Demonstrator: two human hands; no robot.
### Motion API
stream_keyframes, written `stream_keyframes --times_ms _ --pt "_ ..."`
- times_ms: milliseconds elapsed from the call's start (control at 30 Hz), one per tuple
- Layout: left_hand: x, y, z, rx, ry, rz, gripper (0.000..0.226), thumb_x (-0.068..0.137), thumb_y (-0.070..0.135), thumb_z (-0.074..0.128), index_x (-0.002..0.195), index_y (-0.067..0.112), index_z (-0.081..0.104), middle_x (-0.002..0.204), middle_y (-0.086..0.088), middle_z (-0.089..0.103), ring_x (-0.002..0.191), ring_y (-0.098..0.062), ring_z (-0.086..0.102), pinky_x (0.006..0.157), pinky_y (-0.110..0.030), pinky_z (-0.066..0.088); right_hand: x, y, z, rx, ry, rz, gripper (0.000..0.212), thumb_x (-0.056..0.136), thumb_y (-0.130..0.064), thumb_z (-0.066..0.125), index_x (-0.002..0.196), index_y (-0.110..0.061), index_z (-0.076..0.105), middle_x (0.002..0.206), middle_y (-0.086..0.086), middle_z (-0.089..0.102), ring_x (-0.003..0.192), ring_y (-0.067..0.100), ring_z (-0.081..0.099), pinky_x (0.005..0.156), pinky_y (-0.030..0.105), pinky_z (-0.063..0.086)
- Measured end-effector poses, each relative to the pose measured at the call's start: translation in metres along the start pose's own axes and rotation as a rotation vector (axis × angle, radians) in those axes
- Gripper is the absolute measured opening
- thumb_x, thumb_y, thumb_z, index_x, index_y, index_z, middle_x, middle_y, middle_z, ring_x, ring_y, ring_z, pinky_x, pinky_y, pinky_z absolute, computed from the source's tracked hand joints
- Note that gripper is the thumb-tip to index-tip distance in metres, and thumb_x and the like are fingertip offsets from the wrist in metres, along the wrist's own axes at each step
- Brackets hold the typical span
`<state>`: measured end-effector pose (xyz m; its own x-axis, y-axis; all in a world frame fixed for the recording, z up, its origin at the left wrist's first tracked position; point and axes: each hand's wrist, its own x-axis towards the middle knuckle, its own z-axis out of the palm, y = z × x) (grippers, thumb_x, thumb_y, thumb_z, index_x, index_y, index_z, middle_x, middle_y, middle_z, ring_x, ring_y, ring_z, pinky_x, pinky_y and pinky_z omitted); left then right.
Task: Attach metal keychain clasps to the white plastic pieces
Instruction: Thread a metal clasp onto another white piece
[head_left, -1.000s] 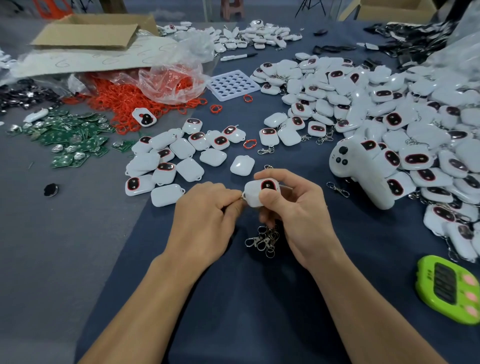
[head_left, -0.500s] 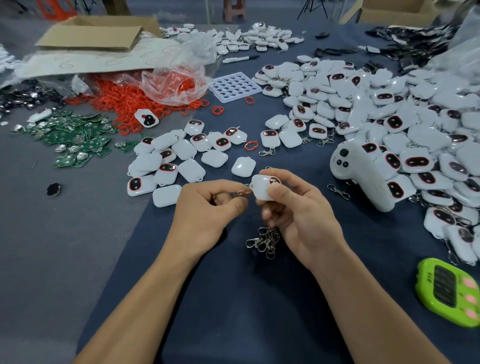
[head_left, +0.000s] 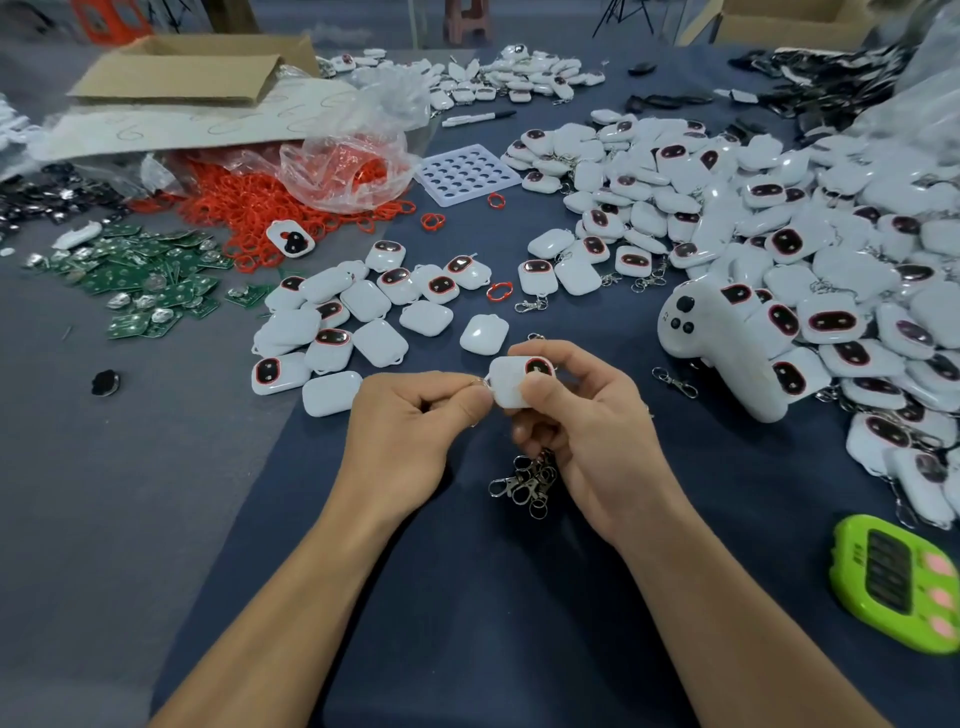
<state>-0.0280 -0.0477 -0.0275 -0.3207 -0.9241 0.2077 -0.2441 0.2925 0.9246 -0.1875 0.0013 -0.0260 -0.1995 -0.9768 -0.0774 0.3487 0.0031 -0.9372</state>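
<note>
White plastic piece (head_left: 511, 385) pinched thumb-over-fingers in right hand (head_left: 587, 441), long axis running across toward left hand (head_left: 410, 431), whose thumb and forefinger pinch a small metal clasp ring (head_left: 479, 383) touching the piece's left corner; the ring likely feeds in rightward.

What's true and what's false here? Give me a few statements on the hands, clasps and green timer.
1. The right hand holds a white plastic piece. True.
2. The left hand lies flat on the cloth. False: it pinches a small metal ring at the piece's edge.
3. A cluster of metal clasps shows just below the right hand. True.
4. The green timer sits beside the circuit boards. False: it lies at the far right, the boards at the left.
</note>
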Motion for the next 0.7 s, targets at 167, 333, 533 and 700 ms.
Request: stream_keyframes --times_ms 167,333,533,700 --pt "-0.0037 -0.0008 0.0013 0.434 0.073 0.161 0.035 0.089 0.035 0.058 0.063 0.011 0.06 0.058 -0.001 0.044 0.061 -0.015 0.043 0.059 -0.031 0.034 -0.0026 0.0022 -0.0005 -0.101 0.041 -0.082 0.024 0.091 0.004 0.065 0.097 -0.017 0.077 0.077 0.009 0.071 0.054 0.019 0.057 0.05 0.025 0.047" --pt "-0.0009 -0.0025 -0.0013 0.792 0.02 0.332 0.031 0.091 0.021 0.058 0.06 0.016 0.058 0.055 0.004 0.045 0.058 -0.022 0.042 0.059 -0.034 0.021 -0.0032 0.0059 0.0007 -0.192 0.034 -0.09 0.022 0.088 -0.002 0.067 0.096 -0.02 0.076 0.079 0.008 0.073 0.054 0.019 0.058 0.05 0.028 0.048" --pt "-0.0017 -0.0006 -0.0019 0.365 0.038 0.093 0.021 0.087 0.034 0.063 0.075 0.019 0.071 0.056 0.007 0.045 0.059 -0.012 0.043 0.059 -0.026 0.04 -0.0015 0.0018 -0.0003 -0.051 0.007 -0.047 0.037 0.097 0.007 0.058 0.093 -0.024 0.078 0.077 0.006 0.072 0.053 0.019 0.059 0.048 0.026 0.047" --pt "-0.0011 0.0003 -0.0036 -0.021 -0.046 0.01 0.012 0.087 0.026 0.069 0.087 0.027 0.081 0.055 -0.002 0.033 0.057 -0.018 0.029 0.054 -0.03 0.028 -0.0002 -0.0004 -0.0021 0.035 -0.05 -0.006 0.034 0.098 0.007 0.055 0.099 -0.019 0.077 0.075 0.009 0.07 0.052 0.018 0.058 0.048 0.025 0.047"
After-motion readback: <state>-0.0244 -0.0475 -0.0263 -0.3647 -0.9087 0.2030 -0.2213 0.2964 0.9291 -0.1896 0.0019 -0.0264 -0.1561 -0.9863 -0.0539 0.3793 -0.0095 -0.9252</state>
